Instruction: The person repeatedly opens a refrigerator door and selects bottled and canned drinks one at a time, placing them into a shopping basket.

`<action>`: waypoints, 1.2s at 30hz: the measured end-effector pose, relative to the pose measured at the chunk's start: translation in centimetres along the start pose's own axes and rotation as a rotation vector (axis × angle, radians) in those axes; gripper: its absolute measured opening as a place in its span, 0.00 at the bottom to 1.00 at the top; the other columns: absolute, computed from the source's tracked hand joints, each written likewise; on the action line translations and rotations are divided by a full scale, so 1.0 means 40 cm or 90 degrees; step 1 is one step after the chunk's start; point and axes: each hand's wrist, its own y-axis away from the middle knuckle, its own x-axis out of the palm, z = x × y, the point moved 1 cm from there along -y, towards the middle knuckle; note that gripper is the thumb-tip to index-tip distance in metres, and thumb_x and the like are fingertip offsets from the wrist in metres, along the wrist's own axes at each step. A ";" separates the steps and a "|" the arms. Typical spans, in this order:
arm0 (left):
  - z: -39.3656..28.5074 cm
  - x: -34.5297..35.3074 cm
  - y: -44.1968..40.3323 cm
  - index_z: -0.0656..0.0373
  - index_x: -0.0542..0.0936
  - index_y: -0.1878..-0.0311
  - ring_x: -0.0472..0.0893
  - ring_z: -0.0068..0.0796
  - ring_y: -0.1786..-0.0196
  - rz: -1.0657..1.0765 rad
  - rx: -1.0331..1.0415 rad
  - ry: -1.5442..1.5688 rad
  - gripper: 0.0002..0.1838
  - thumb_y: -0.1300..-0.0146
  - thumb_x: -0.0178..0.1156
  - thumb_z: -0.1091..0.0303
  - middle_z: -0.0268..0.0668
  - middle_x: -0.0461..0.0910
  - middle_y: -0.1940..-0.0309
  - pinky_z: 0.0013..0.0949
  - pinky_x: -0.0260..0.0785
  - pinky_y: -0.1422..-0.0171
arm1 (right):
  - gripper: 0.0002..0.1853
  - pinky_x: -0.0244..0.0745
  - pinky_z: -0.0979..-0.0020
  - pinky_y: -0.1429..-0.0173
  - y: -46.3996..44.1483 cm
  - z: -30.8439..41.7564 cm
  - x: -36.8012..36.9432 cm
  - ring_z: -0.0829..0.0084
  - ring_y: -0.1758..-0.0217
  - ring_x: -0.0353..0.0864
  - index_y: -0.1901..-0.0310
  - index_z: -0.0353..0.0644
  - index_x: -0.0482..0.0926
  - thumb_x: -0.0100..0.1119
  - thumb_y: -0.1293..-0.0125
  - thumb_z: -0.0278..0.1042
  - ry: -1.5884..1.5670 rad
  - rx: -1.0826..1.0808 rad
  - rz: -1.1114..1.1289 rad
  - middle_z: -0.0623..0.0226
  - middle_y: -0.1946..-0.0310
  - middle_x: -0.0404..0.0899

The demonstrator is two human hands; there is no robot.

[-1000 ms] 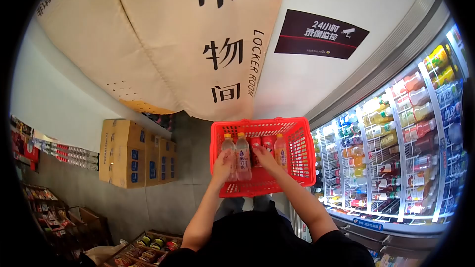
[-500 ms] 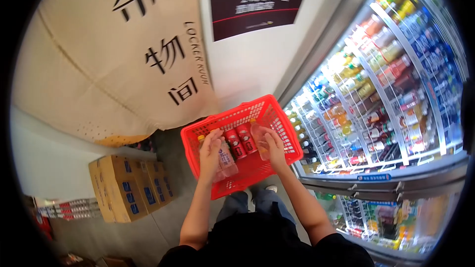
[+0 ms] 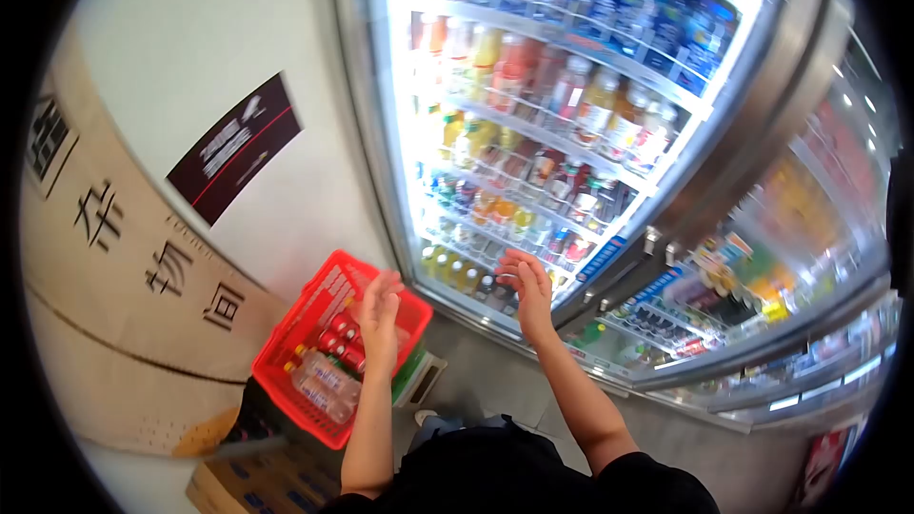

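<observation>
My left hand [image 3: 381, 312] hovers over the right side of the red shopping basket [image 3: 326, 297], fingers stretched out and nothing in them. Inside the basket lie clear plastic bottles [image 3: 327, 383] of pale pink drink with yellow caps, and red drink cans [image 3: 345, 341]. Part of the basket is hidden behind my left hand. My right hand [image 3: 526, 287] is raised in front of the lit drinks fridge [image 3: 419, 300], its fingers apart and slightly bent, holding nothing. Rows of bottles [image 3: 571, 100] stand on the fridge shelves nearest to it.
The fridge's metal door frame [image 3: 733, 181] runs along the right, with more drinks behind glass beyond it. A dark sign [image 3: 236, 148] is on the white wall. A beige curtain [image 3: 124, 324] hangs at the left, above a cardboard box [image 3: 262, 481].
My view has turned right toward the fridge, so the basket now appears lower left. The right hand has left the bottle in the basket and risen; the left hand has lifted off the bottles.
</observation>
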 end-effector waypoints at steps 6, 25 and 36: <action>0.043 0.272 0.075 0.63 0.70 0.33 0.75 0.31 0.41 0.142 -0.036 0.024 0.23 0.28 0.55 0.65 0.41 0.75 0.40 0.34 0.64 0.33 | 0.16 0.75 0.70 0.48 0.080 0.167 -0.290 0.73 0.55 0.80 0.46 0.34 0.76 0.46 0.24 0.36 -0.008 -0.128 -0.161 0.61 0.56 0.81; 0.088 0.622 0.186 0.61 0.74 0.37 0.78 0.26 0.51 0.409 -0.070 0.076 0.19 0.27 0.52 0.66 0.39 0.80 0.50 0.30 0.68 0.43 | 0.23 0.71 0.74 0.42 0.103 0.264 -0.628 0.74 0.48 0.79 0.46 0.33 0.80 0.52 0.25 0.47 0.235 -0.101 -0.380 0.63 0.53 0.83; 0.037 0.451 0.167 0.62 0.75 0.39 0.78 0.23 0.53 0.374 -0.058 0.067 0.17 0.26 0.51 0.67 0.35 0.81 0.53 0.28 0.68 0.44 | 0.27 0.63 0.74 0.76 -0.045 0.228 -0.605 0.78 0.83 0.69 0.82 0.45 0.70 0.55 0.31 0.57 0.171 0.006 -0.445 0.73 0.86 0.68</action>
